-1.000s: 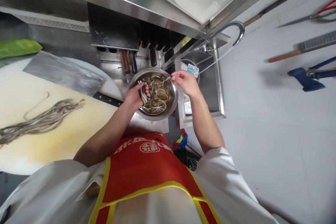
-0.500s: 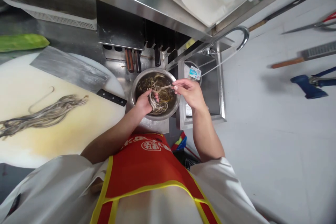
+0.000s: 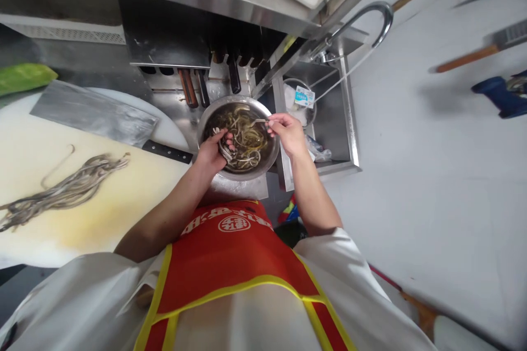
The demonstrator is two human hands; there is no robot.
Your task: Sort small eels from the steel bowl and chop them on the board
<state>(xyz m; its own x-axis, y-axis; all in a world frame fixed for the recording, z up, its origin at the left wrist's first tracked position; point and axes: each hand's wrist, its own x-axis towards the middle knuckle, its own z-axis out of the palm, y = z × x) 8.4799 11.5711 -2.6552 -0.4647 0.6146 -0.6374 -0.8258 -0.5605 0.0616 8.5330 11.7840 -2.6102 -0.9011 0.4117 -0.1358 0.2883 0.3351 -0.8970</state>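
Left hand (image 3: 211, 152) at the near-left rim of the steel bowl (image 3: 269, 160), fingers closed around a bundle of eel strips (image 3: 242, 142). Right hand (image 3: 288, 132) at the right rim, fingertips pinched on one strip (image 3: 258, 120) running left toward the bowl's centre, between both hands. Beyond the bowl, knife handles (image 3: 193, 88) at the counter's back edge.

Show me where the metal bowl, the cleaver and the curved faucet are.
metal bowl (image 3: 205, 120): head view, on its bare left rim.
cleaver (image 3: 93, 113): head view, on the middle of the flat blade lying on the cutting board.
curved faucet (image 3: 382, 11): head view, on the top of its bend.
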